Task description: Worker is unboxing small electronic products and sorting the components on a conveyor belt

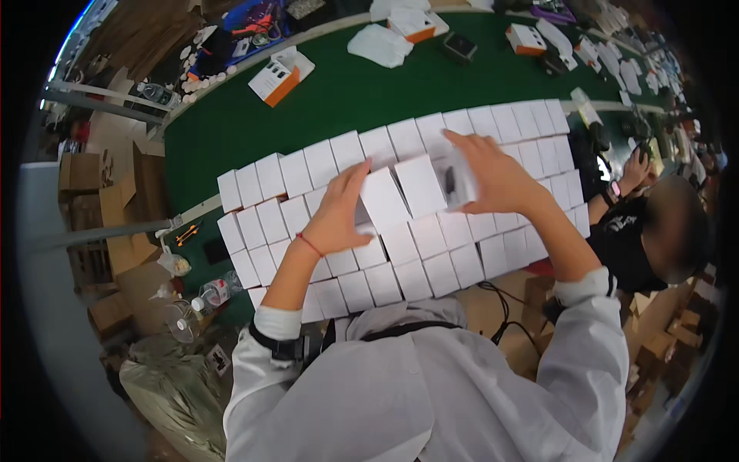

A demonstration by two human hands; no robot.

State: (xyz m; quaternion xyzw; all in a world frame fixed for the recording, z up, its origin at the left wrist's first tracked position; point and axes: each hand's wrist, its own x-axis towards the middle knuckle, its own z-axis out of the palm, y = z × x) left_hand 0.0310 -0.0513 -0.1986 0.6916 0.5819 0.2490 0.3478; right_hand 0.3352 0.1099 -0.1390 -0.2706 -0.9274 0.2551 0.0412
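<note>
Between my hands is a short row of small white boxes raised over the other boxes. My left hand [336, 214] presses against the left end, beside a white box [385, 199], thumb below and fingers along its far edge. Next to it stands another white box [419, 185]. My right hand [496, 175] is wrapped round the right end, on a slightly blurred box [457, 182] with a dark picture on its side. Below them, several rows of white boxes [439, 275] stand packed close together on the green table [223, 146].
Opened white-and-orange boxes [279, 82] and a crumpled white bag [379, 46] lie on the table's far side. A plastic bottle [219, 291] and an orange cutter [188, 234] are at the left. A co-worker [654, 231] sits close at the right. Cardboard boxes [123, 185] stand on the left.
</note>
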